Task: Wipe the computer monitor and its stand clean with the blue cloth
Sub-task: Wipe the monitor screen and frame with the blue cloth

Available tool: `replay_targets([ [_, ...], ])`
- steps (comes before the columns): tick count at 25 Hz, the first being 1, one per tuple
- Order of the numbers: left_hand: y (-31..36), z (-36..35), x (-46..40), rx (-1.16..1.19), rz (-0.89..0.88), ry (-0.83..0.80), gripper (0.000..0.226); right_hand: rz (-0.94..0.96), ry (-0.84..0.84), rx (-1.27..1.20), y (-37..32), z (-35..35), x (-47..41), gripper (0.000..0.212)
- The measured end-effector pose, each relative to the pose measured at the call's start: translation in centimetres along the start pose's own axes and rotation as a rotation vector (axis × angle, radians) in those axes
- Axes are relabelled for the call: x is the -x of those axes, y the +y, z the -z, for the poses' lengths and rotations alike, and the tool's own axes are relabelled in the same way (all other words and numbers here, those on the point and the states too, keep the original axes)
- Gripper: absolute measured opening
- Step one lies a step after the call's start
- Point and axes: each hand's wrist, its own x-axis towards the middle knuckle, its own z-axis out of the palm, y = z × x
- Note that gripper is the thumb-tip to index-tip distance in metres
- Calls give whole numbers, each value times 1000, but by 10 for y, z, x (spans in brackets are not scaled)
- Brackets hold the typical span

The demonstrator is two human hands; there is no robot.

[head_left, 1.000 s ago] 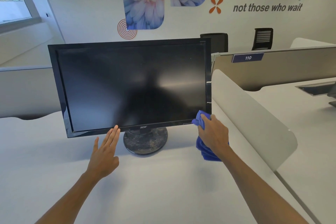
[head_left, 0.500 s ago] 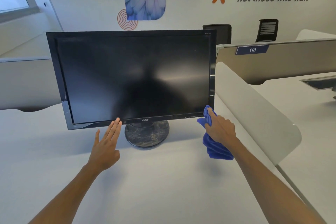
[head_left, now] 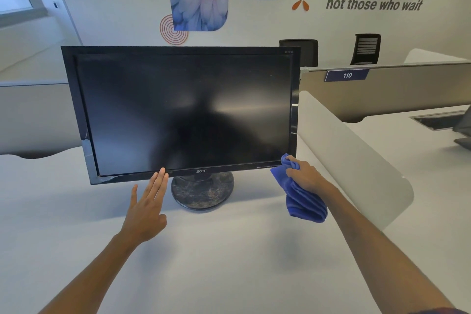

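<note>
Monitor [head_left: 188, 112] faces the camera, long axis horizontal; right hand [head_left: 307, 176] grips blue cloth [head_left: 303, 204], left hand [head_left: 146, 208] flat

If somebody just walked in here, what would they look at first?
Probably the big black monitor in the middle of the white desk, its screen dark. Next, the bright blue cloth bunched in the right hand at the screen's bottom right corner. Under the screen, the round stand looks dusty and blotchy.
</note>
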Motion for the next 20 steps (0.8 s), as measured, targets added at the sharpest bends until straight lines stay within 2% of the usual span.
replay_targets([
  [2, -1, 3, -1, -2, 6, -18, 97, 86, -93, -322, -8, 1, 8, 43],
  [3, -1, 5, -1, -3, 0, -18, 96, 101, -44, -458, -8, 1, 11, 39],
  [5, -2, 8, -2, -5, -7, -19, 94, 125, 203, -645, -7, 4, 15, 24],
  [6, -2, 8, -2, -8, -8, -25, 94, 191, 322, -612, -3, 5, 13, 29],
  [7, -3, 8, -2, -12, -8, -29, 94, 263, 417, -450, 3, 5, 11, 29],
  [9, -3, 7, 0, -13, -9, -19, 95, 289, 513, 67, 10, 4, 8, 36],
  [11, -4, 7, -1, -10, -14, -20, 95, 182, 405, 515, 11, -3, 9, 47],
  [13, -4, 6, -1, -17, -19, -16, 97, 87, 282, 701, 11, -12, 11, 54],
  [16, -4, 6, 0, -27, -11, -13, 99, 3, 253, 648, 4, -25, 12, 61],
  [18, -3, 7, 1, -29, -15, -16, 100, -18, 254, 483, 0, -37, 8, 64],
  [20, 0, 6, 1, -21, -10, -5, 99, -23, 255, 233, -3, -43, 5, 57],
])
